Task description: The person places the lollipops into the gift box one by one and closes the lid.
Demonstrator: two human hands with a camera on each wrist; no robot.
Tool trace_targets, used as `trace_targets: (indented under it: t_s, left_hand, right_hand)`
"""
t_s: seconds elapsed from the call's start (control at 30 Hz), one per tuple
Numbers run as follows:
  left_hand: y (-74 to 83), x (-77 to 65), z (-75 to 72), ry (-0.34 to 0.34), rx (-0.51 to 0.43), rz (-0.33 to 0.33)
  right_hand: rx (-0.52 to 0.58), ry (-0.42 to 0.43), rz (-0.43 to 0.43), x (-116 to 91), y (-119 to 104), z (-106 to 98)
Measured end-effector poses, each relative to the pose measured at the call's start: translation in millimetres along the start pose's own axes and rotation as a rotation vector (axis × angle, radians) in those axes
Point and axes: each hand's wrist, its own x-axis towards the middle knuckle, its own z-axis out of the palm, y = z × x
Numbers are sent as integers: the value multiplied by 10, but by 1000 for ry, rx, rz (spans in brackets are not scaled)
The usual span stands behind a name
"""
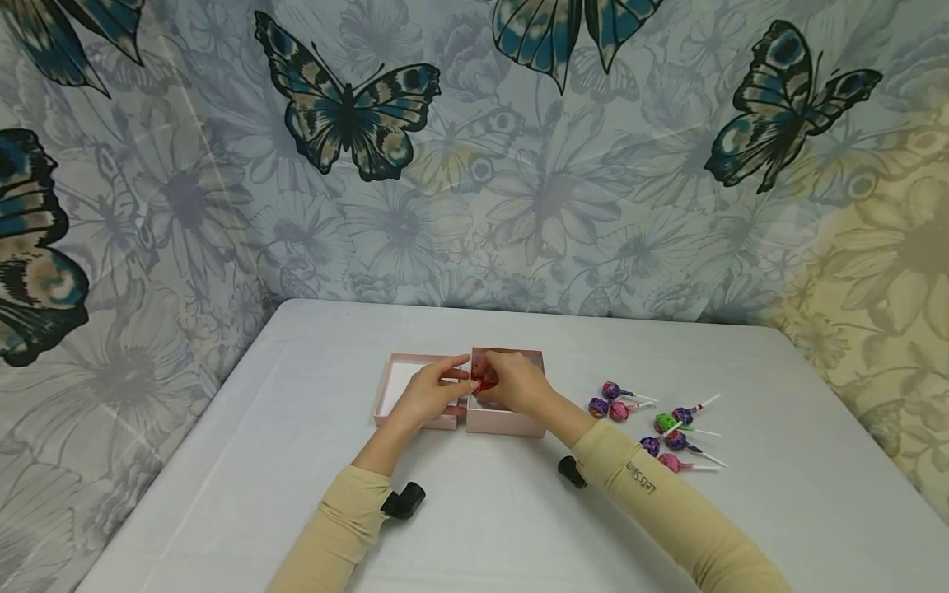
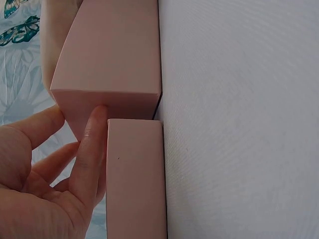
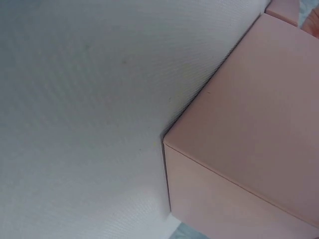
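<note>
A pink box [image 1: 506, 423] stands open at the middle of the table, with its shallow pink lid [image 1: 381, 394], white inside, close along its left side. My right hand [image 1: 515, 380] reaches over the box and pinches a red-wrapped lollipop [image 1: 479, 385] inside its left part; the fingers hide most of it. The left hand [image 1: 423, 395] reaches across the lid to the box's left wall. In the left wrist view, its extended fingers [image 2: 88, 144] touch that wall [image 2: 124, 102] beside the lid [image 2: 135, 174]. The right wrist view shows mainly the box's outer walls [image 3: 249, 119].
Several lollipops in purple, pink and green wrappers lie to the right of the box, among them a green one [image 1: 665, 422] and a pink one [image 1: 670, 463]. A white cloth [image 1: 259, 461] covers the table. Butterfly-patterned fabric [image 1: 549, 198] hangs behind it.
</note>
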Motion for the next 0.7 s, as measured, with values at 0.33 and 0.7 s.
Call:
trace_targets:
  t_s: [0.33,0.7]
  left_hand:
    - [31,-18,14,5,4,5]
    - [8,-5,7,4,-5,11]
  right_hand:
    - [-12,7,-1,-22,9,-10]
    - [32,67,-61,-95,0,-91]
